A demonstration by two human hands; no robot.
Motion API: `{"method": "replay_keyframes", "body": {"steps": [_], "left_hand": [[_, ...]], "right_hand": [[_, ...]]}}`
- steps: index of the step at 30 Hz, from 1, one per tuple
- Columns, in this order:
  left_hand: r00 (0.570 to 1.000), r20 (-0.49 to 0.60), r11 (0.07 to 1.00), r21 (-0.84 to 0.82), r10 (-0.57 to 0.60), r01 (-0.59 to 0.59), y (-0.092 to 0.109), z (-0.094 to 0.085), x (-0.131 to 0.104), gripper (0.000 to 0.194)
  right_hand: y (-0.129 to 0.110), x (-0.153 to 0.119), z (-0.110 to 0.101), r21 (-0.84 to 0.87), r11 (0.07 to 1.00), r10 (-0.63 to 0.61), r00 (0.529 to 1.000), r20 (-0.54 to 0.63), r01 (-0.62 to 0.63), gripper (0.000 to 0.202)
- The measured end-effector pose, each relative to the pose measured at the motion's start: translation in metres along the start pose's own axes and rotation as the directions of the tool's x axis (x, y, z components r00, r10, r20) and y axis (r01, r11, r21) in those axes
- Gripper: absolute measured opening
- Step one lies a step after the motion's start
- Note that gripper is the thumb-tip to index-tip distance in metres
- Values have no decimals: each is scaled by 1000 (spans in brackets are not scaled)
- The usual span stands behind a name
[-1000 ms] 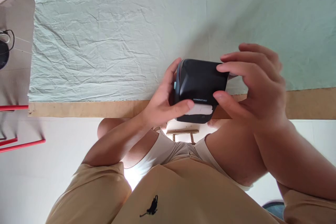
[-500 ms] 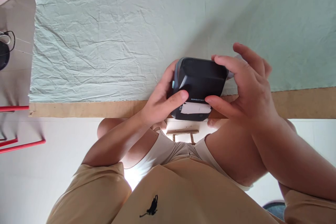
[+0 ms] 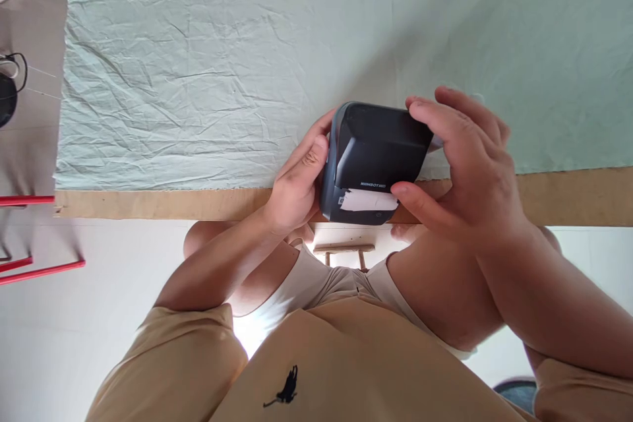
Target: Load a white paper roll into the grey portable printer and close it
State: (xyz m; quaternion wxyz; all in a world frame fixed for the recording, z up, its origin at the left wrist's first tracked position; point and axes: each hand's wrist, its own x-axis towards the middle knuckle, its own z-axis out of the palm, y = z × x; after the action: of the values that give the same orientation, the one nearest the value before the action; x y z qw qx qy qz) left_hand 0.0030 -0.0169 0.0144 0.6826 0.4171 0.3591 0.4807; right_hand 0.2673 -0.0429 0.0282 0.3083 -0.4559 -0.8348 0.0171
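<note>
A black label printer [image 3: 380, 145] marked NIIMBOT is held up over the table's near edge, its lid closed. A torn-edged white label [image 3: 370, 200] lies across its front. My left hand [image 3: 301, 178] grips the printer's left side, with the thumb against that side and the other fingers partly hidden behind it. My right hand [image 3: 469, 158] holds the right side between the thumb near the label and a finger at the top right corner. Something pale and translucent shows behind the right fingers; I cannot make out what it is.
A wrinkled pale green cloth [image 3: 198, 79] covers the table, whose bare wooden edge [image 3: 163, 204] runs in front of me. Red metal bars [image 3: 44, 271] and a black object with a cable [image 3: 6, 99] are at the left. A wooden stool [image 3: 343, 249] shows between my legs.
My left thumb has moved off the printer's front to its left side. The printer has tilted slightly and shifted a little, and my right hand has moved slightly right with it.
</note>
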Motion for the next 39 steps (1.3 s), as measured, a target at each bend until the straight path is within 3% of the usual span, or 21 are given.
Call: {"method": "replay_keyframes", "body": {"steps": [6, 16, 26, 31, 35, 39], "left_hand": [[997, -38, 996, 62, -67, 69, 7, 9, -2, 61], [1000, 3, 996, 90, 19, -19, -4, 0, 3, 59], [1000, 1, 994, 109, -22, 22, -6, -6, 4, 62], [1000, -20, 1000, 3, -13, 13, -7, 0, 4, 64], [996, 64, 995, 74, -64, 60, -3, -5, 1, 64], [991, 115, 984, 173, -69, 49, -2, -12, -4, 66]], "right_hand": [[5, -2, 1, -13, 1000, 23, 999, 31, -22, 74], [-11, -3, 19, -78, 986, 139, 987, -82, -146, 67], [-13, -1, 16, -109, 989, 85, 987, -134, -100, 70], [-12, 5, 11, -95, 994, 31, 977, -211, -52, 65], [-5, 10, 9, 84, 994, -39, 937, -347, 73, 36], [-1, 14, 10, 296, 951, 59, 895, -443, 83, 20]]}}
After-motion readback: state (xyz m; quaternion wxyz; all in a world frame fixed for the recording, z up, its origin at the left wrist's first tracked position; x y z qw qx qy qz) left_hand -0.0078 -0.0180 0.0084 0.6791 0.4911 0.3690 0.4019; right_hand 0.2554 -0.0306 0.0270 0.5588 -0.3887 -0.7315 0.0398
